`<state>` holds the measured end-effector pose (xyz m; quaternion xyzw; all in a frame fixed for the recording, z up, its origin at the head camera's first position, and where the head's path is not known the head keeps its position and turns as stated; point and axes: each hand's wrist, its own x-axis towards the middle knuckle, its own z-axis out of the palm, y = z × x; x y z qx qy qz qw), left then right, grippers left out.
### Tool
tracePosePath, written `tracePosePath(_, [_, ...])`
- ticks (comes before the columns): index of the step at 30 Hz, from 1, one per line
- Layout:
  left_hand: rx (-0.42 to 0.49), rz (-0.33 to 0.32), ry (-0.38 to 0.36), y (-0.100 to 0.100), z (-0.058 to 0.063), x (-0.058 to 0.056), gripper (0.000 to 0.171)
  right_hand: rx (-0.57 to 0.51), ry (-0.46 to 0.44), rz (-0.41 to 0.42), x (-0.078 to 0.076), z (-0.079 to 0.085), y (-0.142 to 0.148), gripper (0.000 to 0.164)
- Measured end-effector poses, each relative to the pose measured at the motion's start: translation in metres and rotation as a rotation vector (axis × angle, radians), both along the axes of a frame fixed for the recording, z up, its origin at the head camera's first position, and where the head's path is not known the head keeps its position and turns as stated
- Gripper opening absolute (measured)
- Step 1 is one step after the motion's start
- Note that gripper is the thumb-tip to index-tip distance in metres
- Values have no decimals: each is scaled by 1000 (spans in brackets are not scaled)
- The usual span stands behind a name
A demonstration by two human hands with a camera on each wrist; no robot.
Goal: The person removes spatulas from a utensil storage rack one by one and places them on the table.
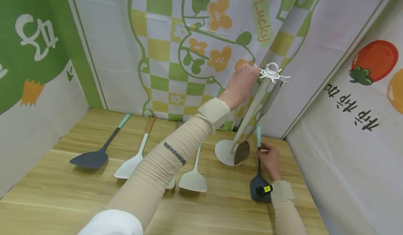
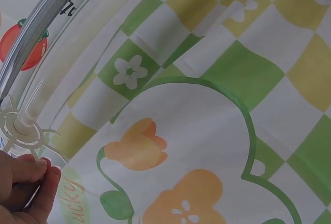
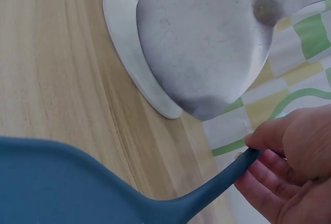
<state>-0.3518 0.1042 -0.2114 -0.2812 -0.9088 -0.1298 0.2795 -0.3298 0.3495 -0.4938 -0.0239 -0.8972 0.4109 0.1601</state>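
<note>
My left hand (image 1: pixel 240 84) reaches up to the white hook ring (image 1: pixel 271 73) topping a utensil stand (image 1: pixel 252 113). In the left wrist view its thumb and fingers pinch the end of one hook (image 2: pixel 45 152). A steel spatula (image 3: pixel 204 43) hangs from the ring, its blade low beside the round white base (image 1: pixel 223 152). Right of the stand, my right hand (image 1: pixel 271 160) holds a dark blue spatula (image 1: pixel 255 185) with a mint handle end. The right wrist view shows thumb and fingers around its shaft (image 3: pixel 222 182), with the blade toward the table's front.
On the wooden table (image 1: pixel 220 210) lie a dark spatula (image 1: pixel 91 159) and a white one with a brown handle (image 1: pixel 129 166) at left. A smaller pale spatula (image 1: pixel 193 181) is near the middle. My left forearm partly covers another spatula (image 1: pixel 171 184). Printed curtains (image 1: pixel 160 53) stand behind.
</note>
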Motion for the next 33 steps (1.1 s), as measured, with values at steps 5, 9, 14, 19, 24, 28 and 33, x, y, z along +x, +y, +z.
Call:
tracePosePath(5, [14, -7, 6, 0, 2, -1, 27, 30, -19, 16, -2, 0, 1, 42])
tracePosePath(9, [4, -6, 9, 0, 2, -2, 27, 53, -36, 23, -4, 1, 1, 42])
tracePosePath(14, [-5, -8, 12, 0, 2, -1, 27, 62, -57, 26, -6, 1, -1, 41])
tracePosePath(19, [-11, 1, 18, 1, 2, -1, 27, 75, -55, 22, -8, -2, -2, 40])
tracePosePath(24, [-31, 11, 17, 2, 2, 0, 26, 107, -55, 24, -10, -5, -1, 39])
tracePosePath(28, [-18, 10, 4, 2, 2, 1, 26, 129, -71, 25, -11, -8, -1, 36])
tracePosePath(33, [-6, 15, -13, 2, 1, 2, 28, 156, -113, 38, -11, -13, 0, 34])
